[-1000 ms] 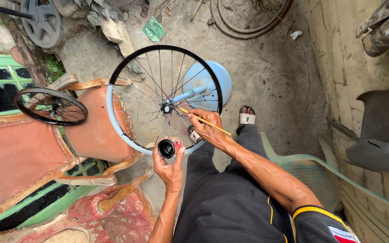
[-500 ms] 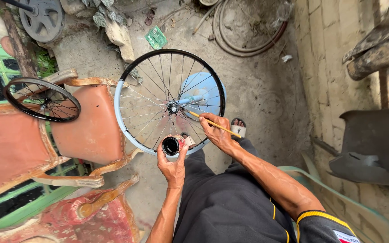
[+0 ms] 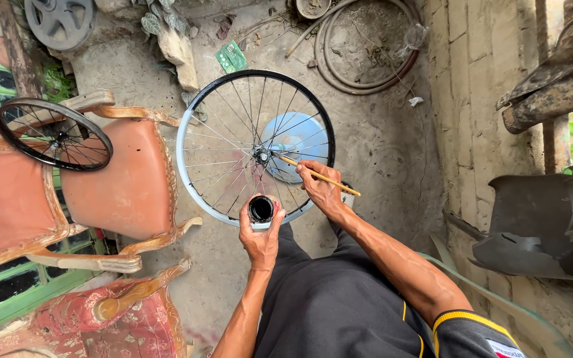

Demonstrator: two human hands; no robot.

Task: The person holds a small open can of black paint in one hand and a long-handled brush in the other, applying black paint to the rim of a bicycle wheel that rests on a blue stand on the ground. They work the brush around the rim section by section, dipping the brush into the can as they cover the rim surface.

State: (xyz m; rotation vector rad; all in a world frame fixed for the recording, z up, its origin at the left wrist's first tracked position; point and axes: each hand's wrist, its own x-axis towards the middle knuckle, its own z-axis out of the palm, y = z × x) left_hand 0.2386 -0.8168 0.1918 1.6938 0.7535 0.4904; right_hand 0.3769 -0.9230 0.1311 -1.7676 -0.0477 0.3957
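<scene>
- The left hand (image 3: 261, 240) is wrapped around a small round tin (image 3: 260, 209) with a dark inside, fingers curled about its wall, held just in front of the near edge of the bicycle wheel (image 3: 197, 119).
- The right hand (image 3: 321, 192) pinches a thin yellow-handled brush (image 3: 318, 176) between thumb and fingers; its tip reaches the hub (image 3: 262, 156) at the wheel's middle, though whether bristles touch metal is hard to tell from this height.
- The wheel stands on the concrete floor (image 3: 373, 139), black on its far rim and pale on its near left rim, with a light blue round object (image 3: 300, 132) behind the spokes.
- Left of it is an orange upholstered chair (image 3: 124, 179) with a carved frame; a second spoked wheel (image 3: 52, 134) lies at the chair's far left corner.
- A coiled hose (image 3: 366, 79) lies by the brick wall (image 3: 472, 99) at the floor's far edge.
</scene>
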